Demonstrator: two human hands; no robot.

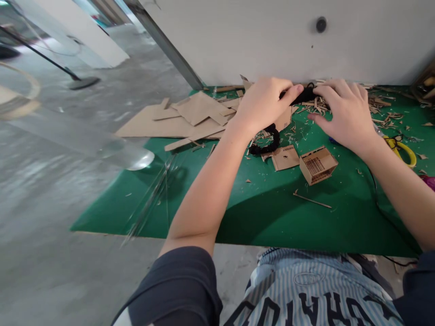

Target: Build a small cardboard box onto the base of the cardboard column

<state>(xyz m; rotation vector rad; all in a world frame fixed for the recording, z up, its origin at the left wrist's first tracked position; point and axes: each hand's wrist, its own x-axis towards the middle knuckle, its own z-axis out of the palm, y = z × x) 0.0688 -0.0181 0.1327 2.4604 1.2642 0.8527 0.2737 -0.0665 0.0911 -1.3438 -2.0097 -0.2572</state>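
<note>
My left hand reaches to the back of the green table, thumb and fingers closed on a dark, soft-looking black piece whose kind I cannot make out. My right hand is at the other end of it, index fingertip at the black piece, thumb held apart. Below my left wrist lies a bumpy black loop; whether it joins the held piece is hidden. A small cardboard box with a barcode stands in front of my hands, beside a printed cardboard square.
Flat cardboard sheets lie at the back left, and cardboard shreds litter the back. Yellow-handled scissors rest at the right, near a black cable. A thin stick lies in front. Behind the table rises a white wall.
</note>
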